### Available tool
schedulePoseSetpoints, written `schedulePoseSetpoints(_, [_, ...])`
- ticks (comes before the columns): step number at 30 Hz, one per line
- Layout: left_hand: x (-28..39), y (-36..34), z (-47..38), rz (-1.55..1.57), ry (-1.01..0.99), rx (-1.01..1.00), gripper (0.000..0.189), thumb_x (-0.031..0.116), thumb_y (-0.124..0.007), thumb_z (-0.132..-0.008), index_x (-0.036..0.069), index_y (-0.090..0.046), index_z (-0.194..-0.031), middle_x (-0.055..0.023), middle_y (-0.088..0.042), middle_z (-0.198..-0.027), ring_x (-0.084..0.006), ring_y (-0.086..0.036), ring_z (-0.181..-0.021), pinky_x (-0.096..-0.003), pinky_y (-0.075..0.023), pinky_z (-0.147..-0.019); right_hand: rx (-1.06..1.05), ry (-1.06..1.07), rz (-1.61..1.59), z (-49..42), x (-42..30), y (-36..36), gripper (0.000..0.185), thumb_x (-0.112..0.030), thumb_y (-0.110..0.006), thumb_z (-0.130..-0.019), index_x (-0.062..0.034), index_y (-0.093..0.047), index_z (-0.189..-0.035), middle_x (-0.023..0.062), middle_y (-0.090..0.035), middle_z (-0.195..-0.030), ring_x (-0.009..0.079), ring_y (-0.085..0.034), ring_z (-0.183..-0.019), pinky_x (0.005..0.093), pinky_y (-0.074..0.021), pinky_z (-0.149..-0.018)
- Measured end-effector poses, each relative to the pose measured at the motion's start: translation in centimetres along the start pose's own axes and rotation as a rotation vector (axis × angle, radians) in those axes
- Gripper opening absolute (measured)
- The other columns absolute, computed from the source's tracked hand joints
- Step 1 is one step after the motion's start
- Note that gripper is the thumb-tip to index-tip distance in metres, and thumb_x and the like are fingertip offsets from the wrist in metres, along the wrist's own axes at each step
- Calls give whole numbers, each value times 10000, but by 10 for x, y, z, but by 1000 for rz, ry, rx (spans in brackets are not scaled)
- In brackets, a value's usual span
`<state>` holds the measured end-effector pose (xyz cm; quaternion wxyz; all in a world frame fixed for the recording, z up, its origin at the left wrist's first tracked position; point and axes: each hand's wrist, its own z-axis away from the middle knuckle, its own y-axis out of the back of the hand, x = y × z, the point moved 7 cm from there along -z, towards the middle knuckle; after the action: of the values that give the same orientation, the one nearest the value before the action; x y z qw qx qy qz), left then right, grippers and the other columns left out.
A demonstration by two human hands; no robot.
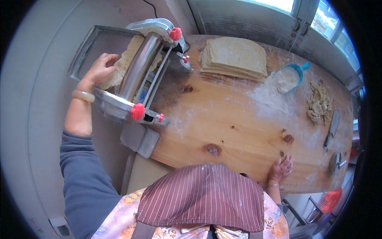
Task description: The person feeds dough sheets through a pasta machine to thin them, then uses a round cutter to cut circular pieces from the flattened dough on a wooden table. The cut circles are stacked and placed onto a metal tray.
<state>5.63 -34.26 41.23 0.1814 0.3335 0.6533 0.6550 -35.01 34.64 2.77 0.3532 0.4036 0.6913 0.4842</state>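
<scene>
My left hand (103, 68) reaches over the feed side of a metal dough sheeter (140, 68), its fingertips at the edge of a rough dough sheet (129, 59) lying against the steel roller. Whether the fingers grip the dough cannot be told; they are bent and partly apart. The sheeter has red knobs and a metal tray (85, 50) at its far left side. My right hand (281, 168) rests at the near right edge of the wooden table, fingers loosely curled, with nothing seen in it.
Stacked dough sheets (235, 58) lie at the table's back. A blue scoop (300, 71) with flour stands right of them. Dough scraps (319, 104), a knife (333, 125) and a round metal tool with a handle (335, 162) lie along the right side. Flour dusts the wooden table (238, 113).
</scene>
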Motion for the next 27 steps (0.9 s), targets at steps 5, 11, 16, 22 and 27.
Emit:
schedulePoseSetpoints(5, [-18, 19, 39, -129, 212, -84, 199, 134, -701, -822, 2, -724, -969, -131, -694, -951, -239, -688, -859, -366, -545, -803, 51, 34, -12, 0, -1, 1, 552, -316, -538, -931, -117, -467, -1441, 143, -421, -1553, 328, -361, -1453, 510, -250, -1173])
schedulePoseSetpoints(11, [-17, 4, 38, -95, 253, -85, 163, 141, -702, -820, 15, -728, -920, -122, -717, -798, -221, -683, -762, -367, -534, -718, 14, 20, 51, 0, 0, 0, 555, -344, -515, -954, -136, -455, -1464, 133, -412, -1565, 316, -370, -1452, 503, -255, -1171])
schedulePoseSetpoints(16, [-19, -1, 41, 66, 387, -38, 138, 104, -702, -837, 6, -723, -932, -80, -705, -773, -145, -665, -712, -314, -541, -663, 21, 1, 22, 0, 1, -1, 540, -286, -546, -931, -138, -472, -1445, 128, -422, -1554, 318, -375, -1447, 505, -260, -1167])
schedulePoseSetpoints(22, [-12, -4, 50, 235, 374, -160, 147, 71, -685, -847, -19, -716, -957, -92, -710, -827, -133, -668, -758, -297, -543, -681, 36, 7, -11, 0, 2, -3, 529, -284, -524, -944, -139, -465, -1449, 134, -408, -1569, 320, -359, -1459, 511, -257, -1168])
schedulePoseSetpoints(27, [0, 2, 52, 122, 234, -186, 135, 63, -685, -827, -8, -710, -939, -79, -709, -831, -141, -667, -768, -310, -541, -698, 6, 0, 54, -2, 1, -1, 512, -286, -512, -966, -130, -470, -1452, 140, -420, -1562, 313, -369, -1456, 499, -264, -1171])
